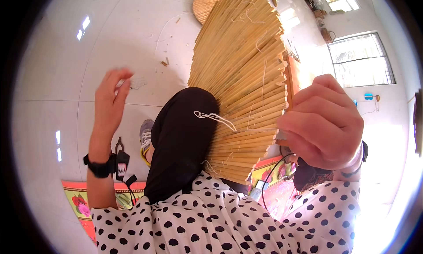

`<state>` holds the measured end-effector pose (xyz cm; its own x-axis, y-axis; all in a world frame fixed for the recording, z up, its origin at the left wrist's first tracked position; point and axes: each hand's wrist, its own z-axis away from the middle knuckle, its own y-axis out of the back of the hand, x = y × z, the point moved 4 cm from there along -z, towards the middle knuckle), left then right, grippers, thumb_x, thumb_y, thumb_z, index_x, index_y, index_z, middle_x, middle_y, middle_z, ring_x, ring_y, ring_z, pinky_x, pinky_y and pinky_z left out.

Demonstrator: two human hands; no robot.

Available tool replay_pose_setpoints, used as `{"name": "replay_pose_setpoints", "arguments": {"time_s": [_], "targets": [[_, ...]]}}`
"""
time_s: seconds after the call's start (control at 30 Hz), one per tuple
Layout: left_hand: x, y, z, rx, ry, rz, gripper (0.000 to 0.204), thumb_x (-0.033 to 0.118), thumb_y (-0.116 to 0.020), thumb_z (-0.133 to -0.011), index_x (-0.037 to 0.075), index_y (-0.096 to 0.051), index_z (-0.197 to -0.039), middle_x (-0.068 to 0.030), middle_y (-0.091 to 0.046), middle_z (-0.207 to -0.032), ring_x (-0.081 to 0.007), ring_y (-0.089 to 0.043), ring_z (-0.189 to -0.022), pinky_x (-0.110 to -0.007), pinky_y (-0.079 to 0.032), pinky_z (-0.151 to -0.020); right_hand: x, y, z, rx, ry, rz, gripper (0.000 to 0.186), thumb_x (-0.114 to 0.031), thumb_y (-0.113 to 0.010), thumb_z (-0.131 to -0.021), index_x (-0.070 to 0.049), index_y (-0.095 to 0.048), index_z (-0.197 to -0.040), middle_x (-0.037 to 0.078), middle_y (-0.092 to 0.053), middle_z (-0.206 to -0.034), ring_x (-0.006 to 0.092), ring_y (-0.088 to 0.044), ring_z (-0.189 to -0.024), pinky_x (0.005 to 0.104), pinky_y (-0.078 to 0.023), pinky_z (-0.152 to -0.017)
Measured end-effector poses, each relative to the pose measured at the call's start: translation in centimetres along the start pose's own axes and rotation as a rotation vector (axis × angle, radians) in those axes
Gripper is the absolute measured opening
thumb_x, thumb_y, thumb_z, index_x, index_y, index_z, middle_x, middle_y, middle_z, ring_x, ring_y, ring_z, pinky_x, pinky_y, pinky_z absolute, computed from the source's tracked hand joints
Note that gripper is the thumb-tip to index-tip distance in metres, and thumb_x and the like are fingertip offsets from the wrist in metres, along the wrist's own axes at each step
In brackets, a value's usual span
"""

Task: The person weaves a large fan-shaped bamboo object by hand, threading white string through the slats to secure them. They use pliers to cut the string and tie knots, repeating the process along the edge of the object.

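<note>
A panel of thin yellow-brown sticks (240, 51), bound side by side with white thread, rests across my lap beside my black-trousered knee (189, 108). Loose thread ends poke out of its surface. Raised at the panel's right edge, my right hand (326, 122) is closed in a pinch on a white thread. A taut stretch of it runs from the sticks to my fingers, and a doubled white loop (214, 116) lies over the sticks and my knee. Off to the left, my left hand (112, 95) is lifted in the air, thumb and fingers apart, fingertips blurred, holding nothing visible.
Behind the panel, a second piece of stick work (206, 6) lies on the pale tiled floor (57, 77). Small stick offcuts (165, 62) are scattered there. Scissors (119, 144) show by my left wrist. A floral cloth (79, 203) lies beneath me; a dark cable (266, 188) curves at right.
</note>
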<state>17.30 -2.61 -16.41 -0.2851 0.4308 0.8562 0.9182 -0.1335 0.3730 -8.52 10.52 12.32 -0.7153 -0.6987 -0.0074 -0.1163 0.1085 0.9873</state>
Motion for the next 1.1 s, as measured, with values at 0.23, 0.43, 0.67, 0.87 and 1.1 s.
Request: {"name": "replay_pose_setpoints", "arguments": {"time_s": [0.23, 0.43, 0.67, 0.87, 1.1], "targets": [[22.3, -2.0, -2.6, -0.392, -0.489, 0.159, 0.023, 0.002, -0.069, -0.086, -0.001, -0.067, -0.109, -0.0136, -0.066, -0.094, -0.0287, -0.064, -0.075, -0.033, -0.051, -0.064, 0.0, -0.2, -0.8, -0.021, 0.016, 0.058, 0.02, -0.001, -0.074, -0.061, -0.001, -0.067, -0.081, 0.006, -0.061, -0.067, 0.0247, -0.061, -0.063, 0.0358, -0.043, -0.059], [21.8, -3.4, -2.5, -0.394, -0.498, 0.234, 0.02, -0.002, -0.072, -0.083, 0.001, -0.071, -0.103, -0.007, -0.059, -0.068, -0.0223, -0.055, -0.051, -0.032, -0.041, -0.046, -0.1, -0.4, -0.3, -0.057, 0.013, 0.021, 0.02, -0.002, -0.074, -0.063, -0.001, -0.067, -0.082, 0.006, -0.061, -0.068, 0.0246, -0.062, -0.063, 0.0359, -0.043, -0.059], [20.9, -4.5, -3.0, -0.41, -0.485, 0.351, 0.015, -0.001, -0.074, -0.082, 0.001, -0.073, -0.097, -0.0072, -0.063, -0.069, -0.0222, -0.06, -0.055, -0.031, -0.044, -0.048, 0.4, -1.2, 0.2, -0.044, 0.051, 0.004, 0.019, -0.007, -0.077, -0.067, -0.001, -0.068, -0.082, 0.007, -0.062, -0.069, 0.0253, -0.062, -0.065, 0.0364, -0.043, -0.059], [20.5, -5.3, -3.5, -0.39, -0.488, 0.442, 0.016, 0.0, -0.074, -0.082, 0.002, -0.072, -0.097, -0.008, -0.065, -0.071, -0.0227, -0.062, -0.057, -0.03, -0.047, -0.051, 1.0, -1.1, 0.5, -0.073, 0.044, 0.012, 0.019, -0.003, -0.076, -0.071, 0.0, -0.067, -0.087, 0.009, -0.064, -0.077, 0.0264, -0.063, -0.07, 0.0353, -0.047, -0.06], [18.1, -5.6, -2.8, -0.44, -0.435, 0.266, 0.009, 0.009, -0.069, -0.085, 0.009, -0.067, -0.094, -0.0065, -0.066, -0.076, -0.0267, -0.065, -0.066, -0.037, -0.049, -0.053, 1.9, -1.6, 3.6, 0.189, -0.164, 0.061, 0.029, 0.012, -0.068, -0.068, 0.0, -0.07, -0.095, 0.011, -0.067, -0.087, 0.0258, -0.067, -0.074, 0.0313, -0.053, -0.063]]}}
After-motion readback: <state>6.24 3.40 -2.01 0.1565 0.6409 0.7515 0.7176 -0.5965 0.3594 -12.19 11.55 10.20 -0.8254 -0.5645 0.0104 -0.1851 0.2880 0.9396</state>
